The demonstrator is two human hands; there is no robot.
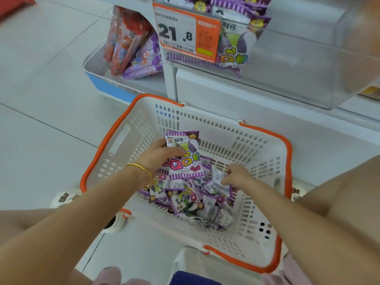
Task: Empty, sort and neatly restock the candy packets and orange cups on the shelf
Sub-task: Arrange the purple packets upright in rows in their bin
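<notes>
A white basket with an orange rim (127, 130) stands on the floor below the shelf and holds several purple candy packets (191, 202). My left hand (158, 157) grips an upright purple-and-white candy packet (185, 155) over the pile. My right hand (238, 175) reaches into the basket and pinches another packet (218, 177) lying on the heap. More purple packets (234, 52) stand in the clear shelf bin (287, 64) above, behind the price tag. No orange cups are in view.
An orange price tag (187, 31) reading 21.8 hangs on the bin's front. A lower tray (96, 66) at the left holds red and purple bags (125, 42). White tiled floor (41, 79) lies to the left. My knees flank the basket.
</notes>
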